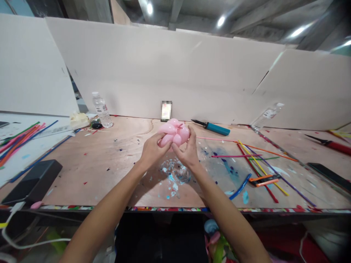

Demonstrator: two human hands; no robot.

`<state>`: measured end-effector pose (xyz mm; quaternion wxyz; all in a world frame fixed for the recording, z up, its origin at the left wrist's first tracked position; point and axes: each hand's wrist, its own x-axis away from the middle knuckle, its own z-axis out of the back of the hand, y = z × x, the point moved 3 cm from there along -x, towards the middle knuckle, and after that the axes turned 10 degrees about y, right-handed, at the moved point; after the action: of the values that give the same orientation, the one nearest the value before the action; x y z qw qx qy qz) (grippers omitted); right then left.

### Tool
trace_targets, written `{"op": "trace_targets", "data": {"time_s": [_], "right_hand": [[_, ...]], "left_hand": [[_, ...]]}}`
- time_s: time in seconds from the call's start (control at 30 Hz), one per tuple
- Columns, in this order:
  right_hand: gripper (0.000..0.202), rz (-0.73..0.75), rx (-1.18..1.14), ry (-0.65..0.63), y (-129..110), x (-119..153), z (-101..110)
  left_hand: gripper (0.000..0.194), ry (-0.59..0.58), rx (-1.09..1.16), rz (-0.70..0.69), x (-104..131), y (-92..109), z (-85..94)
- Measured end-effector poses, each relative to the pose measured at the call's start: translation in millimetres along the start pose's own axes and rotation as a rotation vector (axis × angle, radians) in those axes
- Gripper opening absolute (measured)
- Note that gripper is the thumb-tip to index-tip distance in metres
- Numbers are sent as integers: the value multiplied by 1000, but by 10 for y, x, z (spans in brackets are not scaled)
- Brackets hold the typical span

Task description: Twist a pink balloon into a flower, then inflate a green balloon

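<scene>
A pink balloon (pixel 173 132), twisted into several rounded lobes like a flower, is held up above the middle of the table. My left hand (pixel 153 149) grips its left side, with the thumb along the near edge. On the right, the fingers of my right hand (pixel 188 150) curl around the opposite side and the thumb presses from below. Both thumbs nearly meet at the balloon's lower edge. The fingers behind the balloon are partly hidden. Under the hands, blue and white scraps (pixel 173 182) lie on the wooden tabletop (pixel 109 179).
A teal hand pump (pixel 218 129) lies behind on the right, near a phone (pixel 166 111) propped against the white partition (pixel 164 65). Uninflated balloons (pixel 257 155) and an orange-black cutter (pixel 264 180) are at right. Water bottles (pixel 102 110) stand at the back; a black box (pixel 33 182) sits left.
</scene>
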<state>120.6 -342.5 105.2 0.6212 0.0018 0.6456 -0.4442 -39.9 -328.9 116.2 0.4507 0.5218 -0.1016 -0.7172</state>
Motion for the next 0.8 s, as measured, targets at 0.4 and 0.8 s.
{"op": "trace_targets", "data": {"time_s": [0.4, 0.8], "right_hand": [[47, -51, 141, -164, 167, -137, 96], [45, 35, 247, -234, 315, -139, 29]], "left_hand": [[29, -164, -230, -60, 66, -92, -95], [25, -216, -322, -16, 68, -25, -132]]}}
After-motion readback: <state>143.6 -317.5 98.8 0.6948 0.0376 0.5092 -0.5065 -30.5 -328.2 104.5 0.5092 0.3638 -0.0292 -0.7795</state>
